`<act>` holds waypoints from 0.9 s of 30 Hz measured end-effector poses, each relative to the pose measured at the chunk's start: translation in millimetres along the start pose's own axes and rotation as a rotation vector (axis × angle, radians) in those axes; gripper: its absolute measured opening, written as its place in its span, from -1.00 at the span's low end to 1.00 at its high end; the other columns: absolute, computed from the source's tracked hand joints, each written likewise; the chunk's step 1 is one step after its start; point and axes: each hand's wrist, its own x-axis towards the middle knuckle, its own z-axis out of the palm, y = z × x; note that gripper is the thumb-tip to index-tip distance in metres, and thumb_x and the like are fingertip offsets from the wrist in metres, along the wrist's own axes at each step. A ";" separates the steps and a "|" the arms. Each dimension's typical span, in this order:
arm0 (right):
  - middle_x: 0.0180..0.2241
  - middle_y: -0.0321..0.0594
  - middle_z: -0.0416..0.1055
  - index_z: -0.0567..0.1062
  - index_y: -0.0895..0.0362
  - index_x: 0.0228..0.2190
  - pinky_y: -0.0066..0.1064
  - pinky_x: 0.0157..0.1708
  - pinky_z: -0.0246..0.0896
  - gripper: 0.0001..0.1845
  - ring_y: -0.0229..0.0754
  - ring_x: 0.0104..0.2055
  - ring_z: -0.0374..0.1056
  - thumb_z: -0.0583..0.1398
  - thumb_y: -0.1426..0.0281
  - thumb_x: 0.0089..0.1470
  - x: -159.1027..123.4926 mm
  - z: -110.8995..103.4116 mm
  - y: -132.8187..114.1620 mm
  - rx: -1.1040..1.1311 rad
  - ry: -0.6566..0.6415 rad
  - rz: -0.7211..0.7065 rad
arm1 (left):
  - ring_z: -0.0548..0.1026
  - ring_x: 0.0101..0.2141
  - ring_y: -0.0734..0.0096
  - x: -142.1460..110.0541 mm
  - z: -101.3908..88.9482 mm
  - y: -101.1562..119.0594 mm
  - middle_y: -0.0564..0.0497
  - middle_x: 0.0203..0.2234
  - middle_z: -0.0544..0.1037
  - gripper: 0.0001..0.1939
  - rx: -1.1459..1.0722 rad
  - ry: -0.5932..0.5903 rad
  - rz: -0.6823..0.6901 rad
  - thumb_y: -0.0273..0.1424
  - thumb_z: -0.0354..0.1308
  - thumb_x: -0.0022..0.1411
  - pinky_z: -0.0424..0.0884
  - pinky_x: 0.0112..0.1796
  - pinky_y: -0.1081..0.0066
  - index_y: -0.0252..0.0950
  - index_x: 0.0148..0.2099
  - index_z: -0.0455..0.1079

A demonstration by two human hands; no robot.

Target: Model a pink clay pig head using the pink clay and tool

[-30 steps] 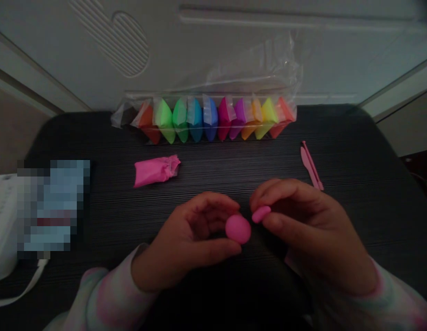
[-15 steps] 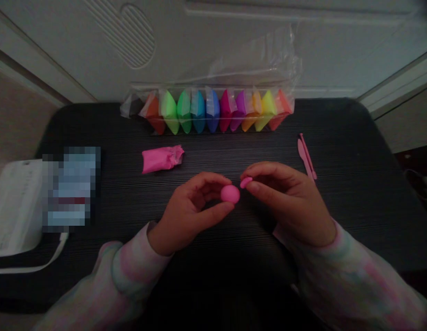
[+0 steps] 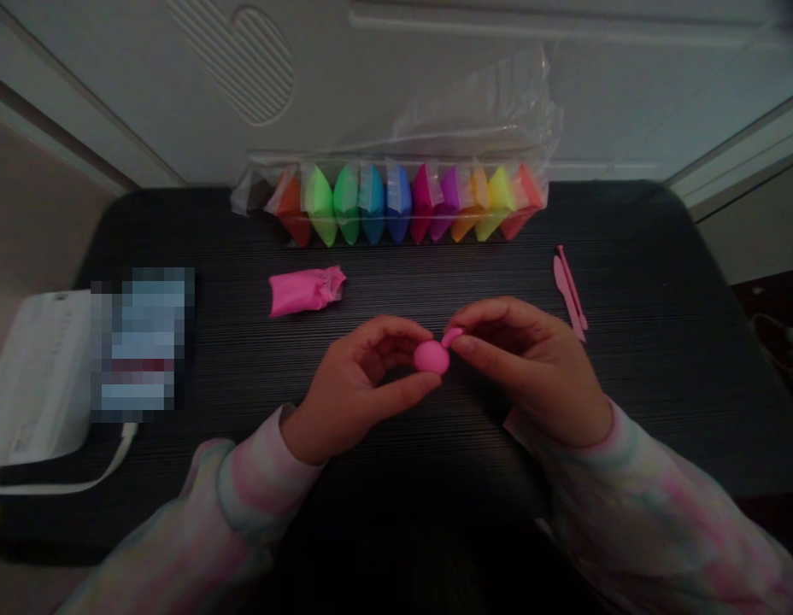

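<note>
Between the thumb and fingers of my left hand (image 3: 364, 384) is a smooth pink clay ball (image 3: 431, 359). My right hand (image 3: 531, 363) pinches a small curved piece of pink clay (image 3: 453, 336) between thumb and forefinger. This piece meets the upper right side of the ball, and they look to be touching. Both hands are closed and held above the dark table. Behind my left hand lies a pink clay packet (image 3: 303, 291) with a crumpled, see-through end.
A clear tray (image 3: 409, 220) of several coloured clay packets stands at the back against a white panel. Pink modelling tools (image 3: 569, 295) lie at the right. On the left are a blurred-out phone (image 3: 143, 342), a white box (image 3: 41, 376) and a white cable (image 3: 108, 474).
My right hand has brought the small clay piece leftward to the ball, closing the gap between them. The whole view has shifted slightly.
</note>
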 end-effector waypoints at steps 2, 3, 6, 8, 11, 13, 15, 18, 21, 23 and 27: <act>-0.47 -0.37 0.44 0.47 0.03 -0.44 -0.42 -0.36 0.30 -0.87 -0.30 -0.41 0.36 0.26 0.42 -0.17 -0.3 0.1 -0.1 0.004 0.000 0.001 | 0.43 -0.33 0.49 -0.1 0.2 0.4 0.09 -0.38 0.47 -0.73 0.002 0.002 0.003 -0.56 0.24 -0.13 0.35 -0.27 0.49 -0.27 -0.30 0.36; -0.47 -0.36 0.44 0.47 0.03 -0.44 -0.42 -0.36 0.30 -0.87 -0.30 -0.41 0.36 0.26 0.41 -0.17 -0.4 0.1 -0.1 0.005 0.001 0.004 | 0.43 -0.32 0.50 -0.1 0.2 0.6 0.09 -0.38 0.47 -0.73 0.000 -0.001 0.006 -0.56 0.24 -0.12 0.34 -0.27 0.50 -0.27 -0.30 0.36; -0.47 -0.35 0.44 0.47 0.04 -0.45 -0.41 -0.37 0.31 -0.87 -0.29 -0.42 0.36 0.27 0.41 -0.18 -0.3 -0.4 -0.3 -0.001 0.004 0.009 | 0.43 -0.32 0.54 -0.2 0.1 0.8 0.11 -0.38 0.46 -0.73 -0.004 -0.014 0.013 -0.58 0.23 -0.11 0.34 -0.27 0.54 -0.25 -0.29 0.36; -0.47 -0.35 0.44 0.47 0.03 -0.44 -0.41 -0.37 0.31 -0.86 -0.29 -0.42 0.36 0.27 0.42 -0.18 0.1 -1.0 -0.5 -0.002 0.008 0.006 | 0.43 -0.32 0.54 -0.3 0.0 0.7 0.11 -0.38 0.46 -0.73 0.001 -0.014 0.017 -0.58 0.23 -0.11 0.34 -0.28 0.54 -0.26 -0.29 0.36; -0.46 -0.36 0.45 0.47 0.03 -0.42 -0.42 -0.36 0.32 -0.84 -0.30 -0.41 0.37 0.26 0.43 -0.17 0.6 -1.8 -0.6 -0.007 0.013 -0.001 | 0.43 -0.32 0.51 -0.1 0.1 0.6 0.09 -0.38 0.46 -0.73 0.016 -0.010 0.025 -0.56 0.23 -0.11 0.35 -0.29 0.53 -0.27 -0.29 0.35; -0.46 -0.35 0.45 0.47 0.03 -0.41 -0.42 -0.36 0.32 -0.83 -0.29 -0.41 0.37 0.26 0.43 -0.17 0.8 -2.1 -0.5 -0.019 0.013 -0.004 | 0.44 -0.32 0.50 0.2 0.2 0.4 0.08 -0.38 0.46 -0.73 0.028 -0.010 0.025 -0.56 0.23 -0.11 0.36 -0.29 0.51 -0.28 -0.29 0.35; -0.46 -0.35 0.45 0.47 0.05 -0.42 -0.43 -0.36 0.32 -0.84 -0.30 -0.41 0.37 0.26 0.43 -0.17 0.8 -2.4 -0.2 -0.030 0.007 -0.015 | 0.44 -0.32 0.49 0.5 0.1 0.0 0.08 -0.38 0.46 -0.73 0.031 -0.012 0.035 -0.55 0.24 -0.12 0.37 -0.29 0.51 -0.29 -0.29 0.35; -0.47 -0.35 0.45 0.47 0.06 -0.43 -0.45 -0.38 0.32 -0.86 -0.31 -0.42 0.37 0.26 0.44 -0.17 1.0 -2.7 0.0 -0.040 -0.005 -0.035 | 0.44 -0.33 0.50 0.7 -0.2 -0.7 0.08 -0.38 0.46 -0.72 0.027 -0.018 0.048 -0.55 0.24 -0.12 0.37 -0.28 0.51 -0.29 -0.29 0.34; -0.48 -0.36 0.44 0.48 0.06 -0.43 -0.47 -0.40 0.31 -0.86 -0.33 -0.43 0.36 0.26 0.45 -0.16 1.3 -3.0 0.1 -0.045 -0.005 -0.043 | 0.44 -0.33 0.52 0.4 -0.5 -0.7 0.09 -0.38 0.46 -0.73 0.027 -0.018 0.042 -0.55 0.24 -0.12 0.37 -0.28 0.51 -0.28 -0.29 0.34; -0.48 -0.37 0.44 0.48 0.05 -0.44 -0.48 -0.40 0.31 -0.86 -0.33 -0.43 0.36 0.26 0.46 -0.16 1.4 -3.1 0.3 -0.040 -0.001 -0.049 | 0.44 -0.33 0.53 0.3 -0.4 -0.3 0.09 -0.38 0.46 -0.73 0.024 -0.015 0.044 -0.56 0.24 -0.11 0.37 -0.28 0.53 -0.28 -0.28 0.35; -0.48 -0.38 0.44 0.48 0.05 -0.44 -0.50 -0.39 0.31 -0.85 -0.34 -0.43 0.36 0.26 0.48 -0.16 1.9 -3.1 0.8 -0.030 0.001 -0.057 | 0.44 -0.33 0.54 0.5 0.0 0.2 0.10 -0.38 0.46 -0.72 0.010 -0.004 0.058 -0.57 0.24 -0.12 0.37 -0.29 0.54 -0.27 -0.28 0.35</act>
